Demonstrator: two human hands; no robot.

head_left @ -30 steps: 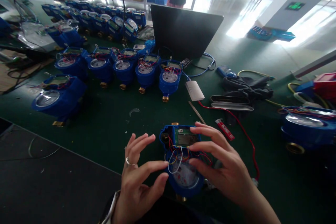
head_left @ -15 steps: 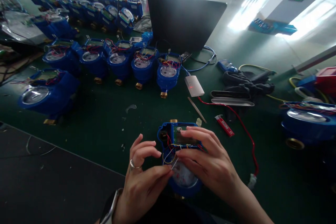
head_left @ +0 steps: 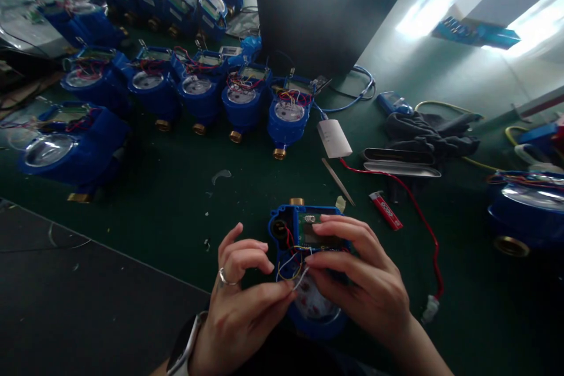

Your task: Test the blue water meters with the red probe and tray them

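Observation:
A blue water meter (head_left: 318, 322) lies in front of me, its electronics compartment uncovered. A green circuit board (head_left: 307, 226) with a display sits in that compartment, and red, yellow and white wires come out beside it. My left hand (head_left: 251, 299) pinches a thin white wire (head_left: 303, 277) between thumb and index finger above the clear dial; its other fingers are raised and curled. My right hand (head_left: 363, 276) has its thumb and a finger closed at the wires by the board's lower edge, with another finger resting over the display. Those fingertips partly hide what they grip.
Several blue meters with loose wires (head_left: 241, 100) stand in a row behind, more at the far left and one at right (head_left: 524, 211). A dark monitor (head_left: 326, 12), white box (head_left: 335, 138), red cable (head_left: 423, 211), flat stick (head_left: 338, 181), red glue packet (head_left: 386, 210) and open case (head_left: 402, 169) are around.
The view has shifted slightly, so the background sits higher. Both hands stay at the meter's wires, with the pinch nearly the same. The red light on the white box no longer shows.

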